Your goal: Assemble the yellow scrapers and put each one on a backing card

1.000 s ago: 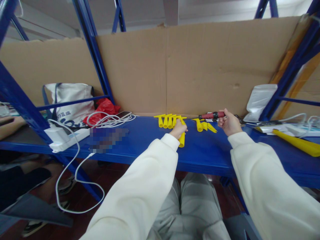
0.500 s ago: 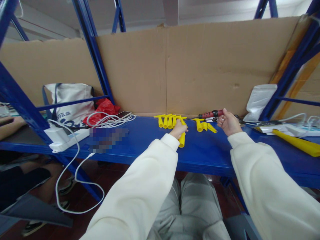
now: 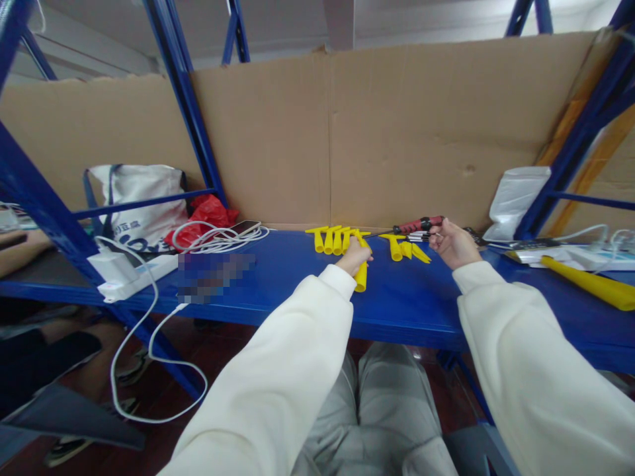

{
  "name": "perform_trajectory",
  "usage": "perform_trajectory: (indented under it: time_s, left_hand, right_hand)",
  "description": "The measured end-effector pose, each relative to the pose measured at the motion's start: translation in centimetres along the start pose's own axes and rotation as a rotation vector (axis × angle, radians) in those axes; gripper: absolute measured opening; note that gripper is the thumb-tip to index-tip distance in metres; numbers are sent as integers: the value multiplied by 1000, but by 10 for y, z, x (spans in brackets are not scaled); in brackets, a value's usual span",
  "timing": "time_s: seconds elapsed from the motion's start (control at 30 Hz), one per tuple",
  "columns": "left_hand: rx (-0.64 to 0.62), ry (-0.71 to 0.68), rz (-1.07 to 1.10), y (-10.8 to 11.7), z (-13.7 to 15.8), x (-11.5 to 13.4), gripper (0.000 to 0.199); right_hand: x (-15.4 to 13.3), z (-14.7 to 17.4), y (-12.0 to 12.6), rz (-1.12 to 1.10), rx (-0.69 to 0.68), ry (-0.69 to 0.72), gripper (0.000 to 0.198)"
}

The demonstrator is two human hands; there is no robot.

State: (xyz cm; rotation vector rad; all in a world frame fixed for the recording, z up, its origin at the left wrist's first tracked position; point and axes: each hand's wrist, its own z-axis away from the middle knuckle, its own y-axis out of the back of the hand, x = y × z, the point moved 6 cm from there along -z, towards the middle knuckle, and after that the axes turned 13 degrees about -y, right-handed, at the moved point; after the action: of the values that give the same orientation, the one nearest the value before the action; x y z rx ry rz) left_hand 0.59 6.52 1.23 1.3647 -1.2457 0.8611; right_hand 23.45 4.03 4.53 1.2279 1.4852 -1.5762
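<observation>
My left hand [image 3: 355, 256] is closed round a yellow plastic tube-shaped piece [image 3: 362, 277] on the blue shelf, and its fingers cover the middle of the piece. In my right hand [image 3: 455, 243] the end of a red and black screwdriver [image 3: 413, 226] is pinched between the fingers. The shaft runs leftward to the far end of the held piece; whether the tip touches it I cannot tell. Left of that hand several yellow T-shaped pieces [image 3: 328, 242] stand in a row. Between my hands lie another yellow piece [image 3: 395, 250] and small yellow scraps [image 3: 421, 254].
Cardboard [image 3: 397, 132] walls off the back of the blue shelf [image 3: 297, 281]. On the left are a white cable [image 3: 225, 239], a power strip [image 3: 143, 277] and a cloth bag [image 3: 143, 205]. A yellow cone-like object [image 3: 590, 284] lies at right. Another person's arm [image 3: 24, 254] shows at far left.
My right hand and the screwdriver have shifted very slightly, with the handle turned a little in the fingers. My left hand and the yellow piece stay in place.
</observation>
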Motion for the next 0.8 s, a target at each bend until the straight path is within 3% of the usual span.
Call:
perform_trajectory:
  time_s: [0.27,0.47,0.8]
  left_hand:
    - [-11,14,-7,0,2,1,70]
    - [-24,-1,15,-2,2,1,70]
    - [-8,1,19,-1,1,1,69]
  right_hand:
    - [-1,-1,3,0,12,45,48]
    - [4,-2,6,-42,84,-78,45]
    - [-2,5,-2,-36,13,3,32]
